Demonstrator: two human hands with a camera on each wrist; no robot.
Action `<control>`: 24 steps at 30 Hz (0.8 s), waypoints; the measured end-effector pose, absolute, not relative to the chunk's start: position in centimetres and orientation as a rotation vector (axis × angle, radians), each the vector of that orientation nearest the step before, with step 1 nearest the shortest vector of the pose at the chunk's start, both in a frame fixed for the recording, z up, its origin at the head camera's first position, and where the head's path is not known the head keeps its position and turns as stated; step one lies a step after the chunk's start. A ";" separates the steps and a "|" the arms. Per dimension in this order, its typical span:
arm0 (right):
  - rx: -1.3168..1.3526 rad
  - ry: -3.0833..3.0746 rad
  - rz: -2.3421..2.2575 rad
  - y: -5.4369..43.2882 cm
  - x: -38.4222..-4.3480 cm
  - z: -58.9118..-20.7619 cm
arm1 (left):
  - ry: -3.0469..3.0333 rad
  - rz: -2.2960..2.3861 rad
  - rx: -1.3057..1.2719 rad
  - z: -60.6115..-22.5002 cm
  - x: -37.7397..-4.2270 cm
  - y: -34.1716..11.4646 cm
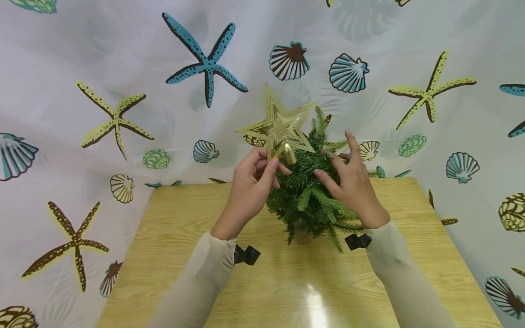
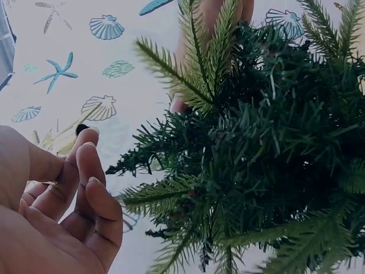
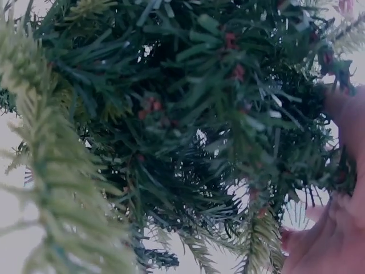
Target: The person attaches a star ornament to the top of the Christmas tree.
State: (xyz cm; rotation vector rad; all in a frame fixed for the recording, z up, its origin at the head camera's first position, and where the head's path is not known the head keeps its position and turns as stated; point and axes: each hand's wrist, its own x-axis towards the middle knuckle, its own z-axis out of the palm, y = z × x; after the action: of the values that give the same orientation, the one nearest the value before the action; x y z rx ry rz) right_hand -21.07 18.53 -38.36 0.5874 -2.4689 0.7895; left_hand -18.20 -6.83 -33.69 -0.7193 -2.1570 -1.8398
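A gold glittery star tree topper (image 1: 280, 128) with a shiny gold cone socket (image 1: 289, 154) stands tilted beside the tree's top. My left hand (image 1: 252, 180) pinches it by a lower point between thumb and fingers; in the left wrist view only a sliver of it shows past the fingertips. The small artificial Christmas tree (image 1: 305, 182) has dark green needles and lighter green sprigs. At its right side my right hand (image 1: 353, 182) has its fingers spread among the upper branches, the index finger raised. In the right wrist view, needles partly cover this hand (image 3: 336, 234).
The tree stands on a light wood-grain table (image 1: 184, 218), its base mostly hidden under the branches. Behind and at both sides hangs a white curtain (image 1: 246, 27) printed with starfish and shells. Dark wrist camera mounts (image 1: 247, 255) sit at both cuffs.
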 end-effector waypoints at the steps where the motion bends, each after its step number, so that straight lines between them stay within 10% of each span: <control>1: 0.598 -2.476 0.791 18.7 -21.1 -38.4 | -2.161 -1.840 -0.718 -33.6 -18.5 -6.6; 24: 0.574 -2.580 0.881 19.0 -21.2 -38.1 | -2.203 -1.720 -0.610 -32.6 -21.2 -3.0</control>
State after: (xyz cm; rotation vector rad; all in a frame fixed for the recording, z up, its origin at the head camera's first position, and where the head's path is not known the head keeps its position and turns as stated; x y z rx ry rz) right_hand -21.21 18.99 -38.08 0.5743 -2.5799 0.8808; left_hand -21.25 -3.02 -32.65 -0.6101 -2.2032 -1.7197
